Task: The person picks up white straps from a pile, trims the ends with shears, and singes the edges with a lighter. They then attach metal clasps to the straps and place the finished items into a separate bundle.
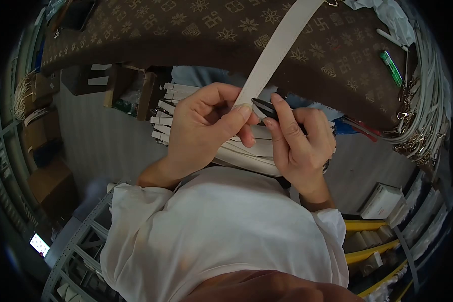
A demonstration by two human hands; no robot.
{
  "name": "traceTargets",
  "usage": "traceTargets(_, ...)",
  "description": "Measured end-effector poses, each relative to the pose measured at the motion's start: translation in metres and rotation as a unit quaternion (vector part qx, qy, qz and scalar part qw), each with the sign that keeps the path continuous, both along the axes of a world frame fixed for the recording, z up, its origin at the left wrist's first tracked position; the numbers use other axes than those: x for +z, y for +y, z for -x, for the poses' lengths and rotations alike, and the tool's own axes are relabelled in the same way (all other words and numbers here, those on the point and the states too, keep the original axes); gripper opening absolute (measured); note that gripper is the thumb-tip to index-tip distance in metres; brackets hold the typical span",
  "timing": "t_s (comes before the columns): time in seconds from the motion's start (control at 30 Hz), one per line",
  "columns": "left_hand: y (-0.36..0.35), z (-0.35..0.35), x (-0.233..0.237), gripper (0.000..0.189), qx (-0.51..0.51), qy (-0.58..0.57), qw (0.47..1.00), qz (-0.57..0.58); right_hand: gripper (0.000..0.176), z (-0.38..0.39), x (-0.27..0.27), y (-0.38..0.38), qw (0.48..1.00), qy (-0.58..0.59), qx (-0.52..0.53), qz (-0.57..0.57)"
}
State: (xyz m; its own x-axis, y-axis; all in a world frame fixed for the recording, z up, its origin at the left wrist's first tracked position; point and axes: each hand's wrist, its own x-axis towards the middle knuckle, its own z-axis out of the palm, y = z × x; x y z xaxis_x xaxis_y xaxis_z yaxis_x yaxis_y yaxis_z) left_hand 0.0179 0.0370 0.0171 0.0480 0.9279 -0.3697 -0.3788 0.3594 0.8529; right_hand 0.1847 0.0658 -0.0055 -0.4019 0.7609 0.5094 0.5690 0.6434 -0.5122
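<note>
A long white strap (282, 45) with stitched edges runs down from the patterned cloth to my left hand (201, 121). The thumb and fingers of that hand are closed on its lower end. My right hand (304, 138) grips a small pair of dark, pointed thread snips (265, 106), whose handles are mostly hidden by the fingers. Their tips point left, right at the strap's edge beside my left fingertips. Below both hands, a pile of white straps (259, 147) lies across my lap, with metal fittings along its left side.
A brown patterned cloth (186, 43) covers the table ahead. On its right lie a green tube-shaped item (390, 68) and hanging white straps with metal clasps (435, 116). Cardboard boxes (131, 93) stand left; a shelf with yellow edges (372, 251) is at lower right.
</note>
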Motion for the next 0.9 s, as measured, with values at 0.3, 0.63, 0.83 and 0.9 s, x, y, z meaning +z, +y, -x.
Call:
traceTargets(0.3, 0.0022, -0.0001, 0.0021, 0.015, -0.005, -0.011, 1.0, 0.008, 0.037, -0.0012, 0.0029, 0.0004, 1.0, -0.013, -0.002, -0.006)
traceTargets(0.63, 0.0029, 0.0002, 0.0026, 0.02, 0.002, 0.002, 1.0, 0.012, 0.032, -0.005, 0.0024, 0.0064, 0.987, 0.101, -0.075, 0.104)
traceTargets(0.83, 0.0016, -0.0021, -0.0002, 0.025, 0.003, 0.017, 1.0, -0.005, 0.032, -0.0025, -0.0005, 0.0066, 0.996, 0.068, -0.008, 0.054)
traceTargets(0.9, 0.0008, -0.002, -0.0011, 0.025, 0.005, 0.02, 1.0, -0.009, 0.033, -0.0018, -0.0014, 0.0069, 0.997, 0.065, -0.006, 0.051)
